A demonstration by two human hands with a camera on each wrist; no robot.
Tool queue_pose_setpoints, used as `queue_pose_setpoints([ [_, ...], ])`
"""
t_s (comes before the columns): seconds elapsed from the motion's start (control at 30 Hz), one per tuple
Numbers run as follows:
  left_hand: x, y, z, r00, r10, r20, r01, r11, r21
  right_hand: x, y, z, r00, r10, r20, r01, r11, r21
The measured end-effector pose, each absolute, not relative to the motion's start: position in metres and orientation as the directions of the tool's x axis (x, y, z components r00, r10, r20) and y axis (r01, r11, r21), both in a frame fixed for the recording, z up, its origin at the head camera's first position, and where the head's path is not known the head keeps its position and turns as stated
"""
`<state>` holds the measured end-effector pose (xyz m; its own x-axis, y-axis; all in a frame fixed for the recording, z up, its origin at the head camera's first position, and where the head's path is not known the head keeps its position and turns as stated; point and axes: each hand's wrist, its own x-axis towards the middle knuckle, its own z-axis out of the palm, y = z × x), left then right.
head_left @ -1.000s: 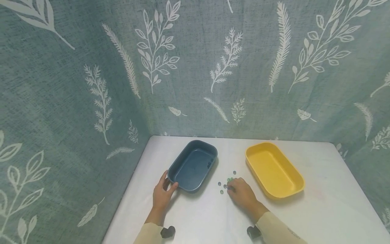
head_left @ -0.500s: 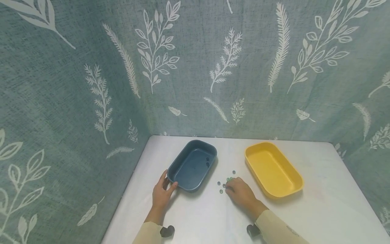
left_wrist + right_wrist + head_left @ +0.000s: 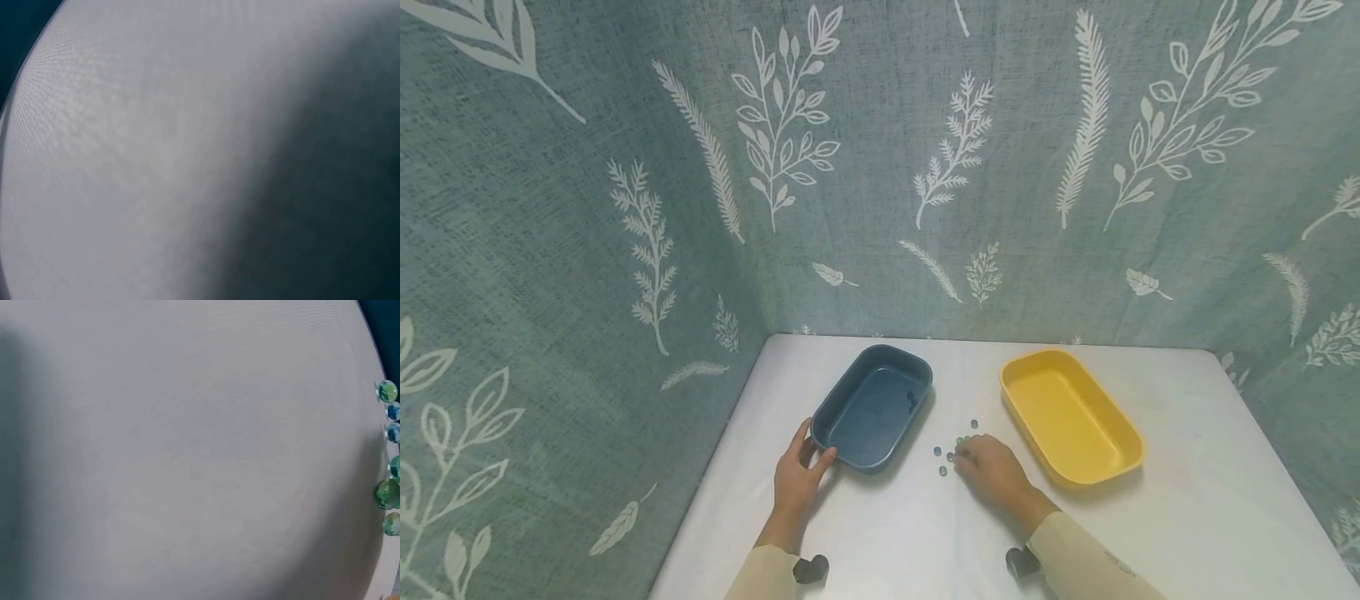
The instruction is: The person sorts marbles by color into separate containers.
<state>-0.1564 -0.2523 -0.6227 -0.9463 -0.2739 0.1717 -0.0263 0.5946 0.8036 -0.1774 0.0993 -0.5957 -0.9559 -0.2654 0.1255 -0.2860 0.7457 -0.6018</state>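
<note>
In the head view, my left hand (image 3: 797,482) holds the near left corner of a dark blue tray (image 3: 831,414), thumb on the near rim and fingers round the left side. A few small dark marbles (image 3: 912,398) lie inside that tray by its right wall. My right hand (image 3: 995,472) is low on the white table, its fingers curled and fingertips drawn together, seemingly on a glass marble mostly hidden by them. Several green and blue glass marbles (image 3: 943,471) are scattered around those fingertips. At the right wrist view's edge stands a row of marbles (image 3: 387,392).
A yellow tray (image 3: 1067,417) with nothing seen inside stands right of the marbles. White cloth (image 3: 887,533) covers the table, and a leaf-patterned curtain (image 3: 865,167) hangs behind and to the left. The left wrist view shows mostly blurred white cloth.
The dark marble seen at my right fingertips is now hidden by them, and the hand has shifted slightly left. Marbles in the blue tray have rolled a little. My left hand stays put.
</note>
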Motion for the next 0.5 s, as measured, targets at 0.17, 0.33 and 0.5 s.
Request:
queue_pose_setpoints([
  [0.17, -0.156, -0.252, -0.623, -0.947, -0.275, 0.168, -0.029, 0.592, 0.805, -0.181, 0.097, -0.592, -0.958, -0.247, 0.145, -0.283, 0.729, -0.624],
  [0.33, -0.156, -0.253, -0.623, -0.944, -0.276, 0.18, -0.018, 0.589, 0.808, -0.188, 0.092, -0.585, -0.947, -0.272, 0.172, -0.319, 0.725, -0.611],
  [0.5, -0.157, -0.253, -0.623, -0.944, -0.272, 0.186, -0.014, 0.598, 0.802, -0.196, 0.086, -0.578, -0.94, -0.289, 0.179, -0.338, 0.74, -0.581],
])
